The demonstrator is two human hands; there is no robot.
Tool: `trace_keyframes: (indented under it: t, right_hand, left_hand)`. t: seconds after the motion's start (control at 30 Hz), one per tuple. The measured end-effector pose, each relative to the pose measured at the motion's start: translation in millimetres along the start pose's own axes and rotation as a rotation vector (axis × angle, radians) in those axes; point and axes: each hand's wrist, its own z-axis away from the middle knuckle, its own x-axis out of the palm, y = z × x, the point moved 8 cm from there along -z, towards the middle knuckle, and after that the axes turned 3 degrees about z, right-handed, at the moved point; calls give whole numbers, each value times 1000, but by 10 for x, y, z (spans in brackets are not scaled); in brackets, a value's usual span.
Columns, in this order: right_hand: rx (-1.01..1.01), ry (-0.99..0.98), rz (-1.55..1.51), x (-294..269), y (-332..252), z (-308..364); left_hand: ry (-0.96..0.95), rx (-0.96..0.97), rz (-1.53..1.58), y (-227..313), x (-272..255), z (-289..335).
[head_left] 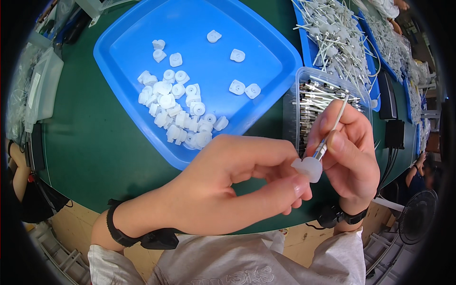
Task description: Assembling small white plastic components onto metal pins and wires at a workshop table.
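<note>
My left hand (242, 183) pinches a white plastic cap (309, 169) between thumb and fingers, just past the near right corner of the blue tray. Above it, my right hand (349, 152) grips a thin rod with a metal end and a white stem (338, 116). The rod's metal end (321, 149) meets the cap; how deep it sits inside I cannot tell. Loose white caps (167, 100) lie heaped in the blue tray (197, 9), with several more scattered toward its far side. Behind my right hand stands a clear box (298, 114) of similar metal-ended rods (311, 102).
Farther right, a blue tray (308, 42) is piled with caps on white stems (332, 28), and more filled trays stand beyond. A clear bin (47, 85) is at the left of the green table (71, 147). A black fan (418, 216) stands lower right. Other people's arms show at both sides.
</note>
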Motion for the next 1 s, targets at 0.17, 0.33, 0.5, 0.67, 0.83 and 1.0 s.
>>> trace_keyframes:
  t: [0.17, 0.33, 0.5, 0.67, 0.83, 1.0]
  right_hand:
    - [27, -31, 2, 6, 11, 10]
    - [27, -7, 3, 7, 9, 23]
    - [31, -33, 14, 16, 27, 5]
    - [36, 6, 9, 15, 5, 18]
    - [15, 6, 6, 0, 6, 12]
    - [-2, 9, -19, -17, -5, 18]
  left_hand:
    - [-28, -6, 28, -11, 13, -9]
    - [-41, -20, 13, -20, 26, -24]
    - [-52, 54, -64, 29, 21, -2]
    - [-21, 12, 4, -2, 16, -11]
    - [-68, 12, -53, 4, 26, -30]
    - [-84, 44, -91, 29, 67, -38]
